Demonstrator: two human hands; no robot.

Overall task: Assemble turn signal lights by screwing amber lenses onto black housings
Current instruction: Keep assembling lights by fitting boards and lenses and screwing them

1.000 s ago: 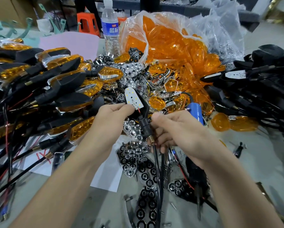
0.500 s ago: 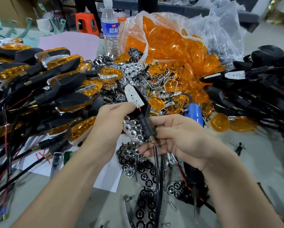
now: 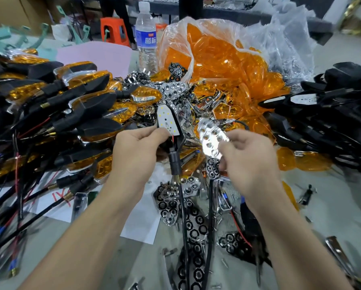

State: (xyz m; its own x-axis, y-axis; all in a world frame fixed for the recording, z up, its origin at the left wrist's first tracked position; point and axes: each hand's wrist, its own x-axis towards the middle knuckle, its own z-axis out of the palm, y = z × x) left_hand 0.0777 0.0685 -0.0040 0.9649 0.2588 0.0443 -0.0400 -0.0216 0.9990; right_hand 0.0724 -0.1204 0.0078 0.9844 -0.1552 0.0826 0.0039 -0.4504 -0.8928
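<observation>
The left hand [image 3: 137,147] has its grip closed round the black housing [image 3: 175,163]. It holds the housing above the desk [image 3: 332,206], with the open face and the white LED board [image 3: 167,122] turned up, and the wire [image 3: 182,206] hangs down from the stem. The right hand [image 3: 248,158] pinches a chrome reflector [image 3: 212,141] between thumb and fingers, just beside the housing but not touching it.

The step in hand seems to be to seat this reflector over the board before any lens goes on. To do it well, I would first turn the reflector so that its narrow end points the same way as the narrow end of the housing. Each cup should then come over one LED. The thin red lead near the base should not be trapped under the reflector. It is better to press on the edges, so that the reflector sits flat and stays clean.

The amber lenses [image 3: 213,57] wait in the plastic bag [image 3: 279,38] behind, within reach.
</observation>
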